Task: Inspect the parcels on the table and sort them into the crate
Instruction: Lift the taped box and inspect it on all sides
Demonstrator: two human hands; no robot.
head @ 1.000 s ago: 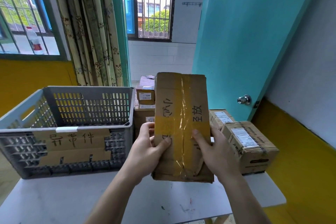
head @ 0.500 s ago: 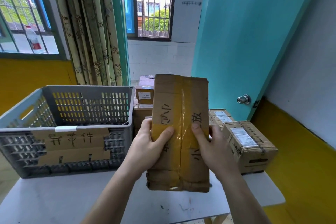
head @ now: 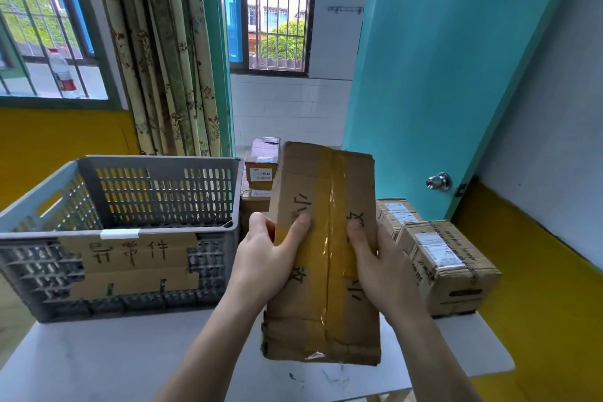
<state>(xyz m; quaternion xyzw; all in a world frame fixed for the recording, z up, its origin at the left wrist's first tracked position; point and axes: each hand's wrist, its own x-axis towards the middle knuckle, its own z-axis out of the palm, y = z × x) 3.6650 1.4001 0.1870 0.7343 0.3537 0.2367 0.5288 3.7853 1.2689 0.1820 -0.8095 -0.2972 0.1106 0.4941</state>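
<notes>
Two hands (head: 321, 263) grip a parcel (head: 323, 258), hiding stacked boxes (head: 261, 166).

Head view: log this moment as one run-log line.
phase: inspecting | held: flat brown cardboard parcel with yellow tape | left hand: grips left edge | right hand: grips right edge | grey plastic crate: left of parcel

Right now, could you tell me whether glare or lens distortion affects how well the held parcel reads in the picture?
Head view: glare streaks the clear tape down the held parcel, veiling some handwriting; both hands cover more. The wide-angle lens bows the door edge and window bars; daylight is soft and focus sharp.
</notes>
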